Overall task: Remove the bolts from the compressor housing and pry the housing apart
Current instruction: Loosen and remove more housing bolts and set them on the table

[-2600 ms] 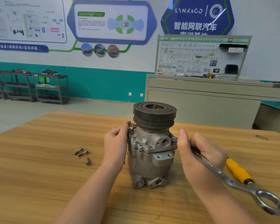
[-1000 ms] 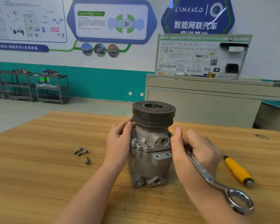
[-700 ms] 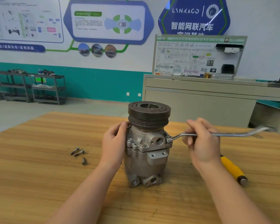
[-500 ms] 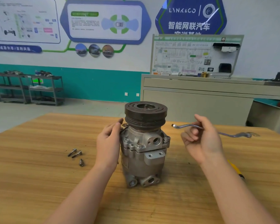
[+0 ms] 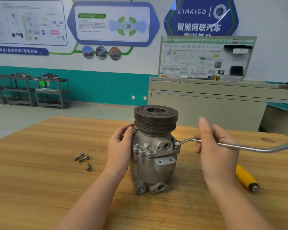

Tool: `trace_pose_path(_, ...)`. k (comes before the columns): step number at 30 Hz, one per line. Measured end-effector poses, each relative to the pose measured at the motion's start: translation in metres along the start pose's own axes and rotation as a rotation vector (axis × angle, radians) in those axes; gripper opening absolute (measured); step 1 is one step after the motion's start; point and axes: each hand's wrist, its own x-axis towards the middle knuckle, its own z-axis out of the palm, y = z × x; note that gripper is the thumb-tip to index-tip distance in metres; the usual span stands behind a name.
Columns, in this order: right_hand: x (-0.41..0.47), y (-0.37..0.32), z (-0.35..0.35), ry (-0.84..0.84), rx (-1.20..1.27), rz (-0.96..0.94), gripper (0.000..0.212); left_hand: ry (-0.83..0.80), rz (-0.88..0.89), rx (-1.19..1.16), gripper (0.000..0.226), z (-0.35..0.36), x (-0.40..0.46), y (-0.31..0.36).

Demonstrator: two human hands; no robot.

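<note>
So the compressor housing (image 5: 154, 156) is standing upright in the middle of the wooden table (image 5: 40, 188), dark pulley (image 5: 156, 119) on top, which puts the flange bolts at a nice height for you to get at from the side. Your left hand (image 5: 120, 151) is wrapped against the left side of the body just under the pulley, fingers curled round it, and I'd guess that's there to stop the whole thing spinning or tipping when you lean on the tool. Your right hand (image 5: 214, 146) has its fingers closed round the shank of the wrench (image 5: 239, 146), with the near end sitting on a bolt at the right edge of the flange and the handle sticking out to your right, so you've got decent leverage. Three bolts (image 5: 83, 160) are already out and parked together on the table off to the left, well clear of the work. A yellow-handled screwdriver (image 5: 247, 178) lies near your right forearm, probably waiting for the prying bit.
</note>
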Motion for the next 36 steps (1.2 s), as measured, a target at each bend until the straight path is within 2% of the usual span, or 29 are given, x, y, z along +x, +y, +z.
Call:
trace_pose_path(3,-0.015,-0.010,0.009,-0.094,-0.236,-0.327,0.052,0.002,-0.006,0.020,0.022,0.000,0.001,-0.001)
trace_pose_path(5,-0.020,-0.011,0.014,-0.097,-0.310,-0.408,0.055,-0.010,-0.004,0.009,0.024,0.000,0.001,-0.001)
trace_pose_path(7,-0.018,-0.009,0.014,-0.059,-0.276,-0.386,0.050,-0.021,0.004,0.005,0.025,0.000,0.001,-0.001)
trace_pose_path(12,0.006,0.011,0.000,-0.076,0.121,0.074,0.044,-0.017,-0.004,-0.010,0.027,-0.001,-0.001,0.001)
trace_pose_path(15,0.021,0.026,-0.003,-0.045,0.394,0.494,0.044,-0.012,-0.011,-0.018,0.027,0.000,-0.001,0.002)
trace_pose_path(17,0.027,0.033,-0.004,-0.075,0.529,0.781,0.037,-0.008,-0.017,-0.024,0.027,0.000,-0.001,0.002)
trace_pose_path(18,0.028,0.035,-0.004,-0.100,0.569,0.869,0.034,-0.007,-0.019,-0.025,0.027,0.000,-0.001,0.003)
trace_pose_path(20,0.027,0.036,-0.004,-0.092,0.637,0.896,0.033,-0.009,-0.017,-0.019,0.028,0.000,-0.001,0.003)
trace_pose_path(23,0.026,0.032,-0.004,0.040,0.729,0.782,0.036,-0.008,-0.016,-0.016,0.028,-0.001,0.000,0.003)
trace_pose_path(26,0.022,0.025,-0.005,0.101,0.532,0.577,0.048,-0.005,-0.014,-0.011,0.028,-0.001,-0.001,0.003)
trace_pose_path(31,0.007,0.015,-0.003,0.034,0.119,0.192,0.050,-0.004,-0.015,-0.002,0.029,-0.001,0.000,0.004)
trace_pose_path(36,-0.006,0.004,-0.001,-0.091,-0.125,-0.338,0.060,0.000,-0.030,0.030,0.035,-0.001,0.001,-0.001)
